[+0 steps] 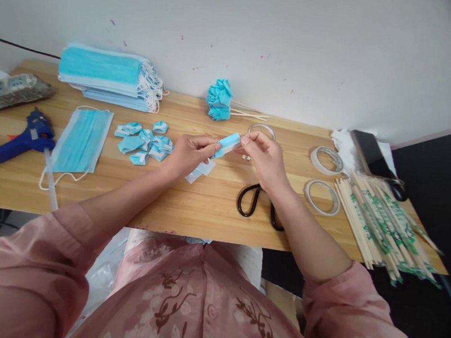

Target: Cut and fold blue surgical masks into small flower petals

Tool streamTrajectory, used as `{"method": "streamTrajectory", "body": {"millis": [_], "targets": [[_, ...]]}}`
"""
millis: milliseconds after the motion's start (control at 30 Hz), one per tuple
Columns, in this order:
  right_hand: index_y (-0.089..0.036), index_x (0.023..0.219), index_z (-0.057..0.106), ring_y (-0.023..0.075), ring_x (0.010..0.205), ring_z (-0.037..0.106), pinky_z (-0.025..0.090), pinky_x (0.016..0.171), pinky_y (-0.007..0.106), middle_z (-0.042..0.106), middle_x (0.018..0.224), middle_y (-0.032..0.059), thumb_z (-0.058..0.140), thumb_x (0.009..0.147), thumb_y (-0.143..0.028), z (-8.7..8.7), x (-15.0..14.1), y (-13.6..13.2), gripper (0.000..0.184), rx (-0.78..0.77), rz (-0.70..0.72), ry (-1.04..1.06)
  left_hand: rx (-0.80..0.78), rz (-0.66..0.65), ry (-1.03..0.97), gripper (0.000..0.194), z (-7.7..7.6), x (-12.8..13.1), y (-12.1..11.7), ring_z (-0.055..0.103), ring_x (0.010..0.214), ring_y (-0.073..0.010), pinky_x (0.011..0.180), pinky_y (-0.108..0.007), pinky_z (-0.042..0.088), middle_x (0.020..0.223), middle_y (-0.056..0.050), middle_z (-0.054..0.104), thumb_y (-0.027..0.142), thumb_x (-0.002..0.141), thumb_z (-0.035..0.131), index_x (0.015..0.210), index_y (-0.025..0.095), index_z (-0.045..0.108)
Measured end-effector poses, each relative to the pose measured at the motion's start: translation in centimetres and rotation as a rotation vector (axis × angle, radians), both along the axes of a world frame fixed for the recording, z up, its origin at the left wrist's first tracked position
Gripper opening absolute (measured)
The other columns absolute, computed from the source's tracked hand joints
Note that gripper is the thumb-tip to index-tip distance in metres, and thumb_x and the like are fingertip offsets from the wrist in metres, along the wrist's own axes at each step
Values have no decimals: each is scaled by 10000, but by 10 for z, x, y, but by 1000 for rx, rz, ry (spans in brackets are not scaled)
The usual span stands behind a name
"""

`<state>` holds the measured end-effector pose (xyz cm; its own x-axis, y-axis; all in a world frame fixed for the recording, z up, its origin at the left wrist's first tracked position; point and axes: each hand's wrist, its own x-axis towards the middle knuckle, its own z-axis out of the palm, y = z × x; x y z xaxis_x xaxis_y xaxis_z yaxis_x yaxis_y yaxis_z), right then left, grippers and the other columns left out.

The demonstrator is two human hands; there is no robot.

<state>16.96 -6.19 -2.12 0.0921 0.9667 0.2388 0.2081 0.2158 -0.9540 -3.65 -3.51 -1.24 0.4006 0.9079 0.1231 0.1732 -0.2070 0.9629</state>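
Between my two hands is a small folded piece of blue and white mask fabric, raised over the middle of the table. My left hand pinches its left end between thumb and fingers. At the other end, the thumb and forefinger of my right hand grip it too. Pale cut scraps lie below my left hand. Several folded blue petals sit in a group left of that hand. Black-handled scissors lie under my right wrist, their blades hidden.
A mask stack and one loose mask lie left, near a blue glue gun and a power strip. Blue fabric flowers on sticks lie at the back. Tape rolls, wrapped chopsticks and a phone are right.
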Motion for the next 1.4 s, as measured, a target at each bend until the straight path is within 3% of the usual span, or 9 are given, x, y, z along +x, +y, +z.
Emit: {"method": "streamTrajectory", "body": {"millis": [333, 533, 667, 800, 900, 1000, 1133, 1400], "targets": [[-239, 720, 644, 133, 600, 520, 400, 576, 298, 605, 651, -26, 787, 800, -450, -5, 1, 2, 267, 27, -51, -62, -12, -11, 24, 282, -1, 0, 1, 518, 558, -104, 510, -230, 380, 607, 1, 629, 426, 846, 690, 754, 167, 756], [-236, 693, 613, 124, 571, 483, 381, 571, 298, 526, 589, -45, 764, 818, -362, -7, 0, 2, 232, 60, -93, -108, -24, -7, 8, 278, -1, 1, 1, 502, 561, -99, 515, -223, 382, 607, 3, 616, 412, 831, 681, 781, 154, 771], [-244, 731, 579, 129, 593, 501, 408, 569, 293, 555, 635, -38, 794, 805, -463, -7, 1, 3, 316, 42, -73, -78, -24, -13, 8, 283, -2, 0, 2, 484, 548, -98, 515, -227, 373, 579, 11, 585, 412, 836, 680, 710, 163, 730], [-278, 983, 602, 162, 742, 614, 509, 659, 307, 620, 800, -16, 762, 804, -642, -1, 3, 5, 436, -1, 5, 59, -13, 13, 33, 317, -3, -1, 3, 473, 544, -96, 505, -231, 347, 577, 6, 589, 423, 836, 682, 652, 165, 690], [-290, 1095, 614, 176, 824, 641, 540, 732, 323, 635, 861, -8, 753, 789, -707, 1, 2, 4, 537, -17, 78, 39, -28, -18, 26, 312, -4, 0, 3, 486, 546, -98, 507, -226, 362, 574, 9, 596, 442, 830, 689, 684, 168, 711], [-259, 975, 648, 162, 772, 618, 525, 714, 314, 644, 824, -14, 824, 740, -645, 1, -3, 0, 485, -32, 141, -29, -48, -62, 15, 331, -7, 2, 1, 511, 564, -101, 522, -217, 390, 599, 6, 623, 485, 826, 698, 736, 170, 742], [-222, 792, 642, 134, 668, 559, 466, 636, 292, 638, 725, -24, 809, 776, -472, 0, -8, -4, 301, -26, 139, -83, -63, -106, -3, 354, -10, 4, -1, 523, 583, -101, 555, -222, 425, 631, 5, 636, 517, 814, 709, 767, 169, 755], [-228, 734, 660, 134, 643, 555, 462, 634, 295, 634, 681, -26, 758, 803, -420, -3, -8, -4, 226, -2, 71, -54, -66, -117, 31, 356, -7, 3, -2, 500, 571, -99, 546, -221, 407, 587, 18, 580, 476, 843, 690, 660, 172, 667]]}}
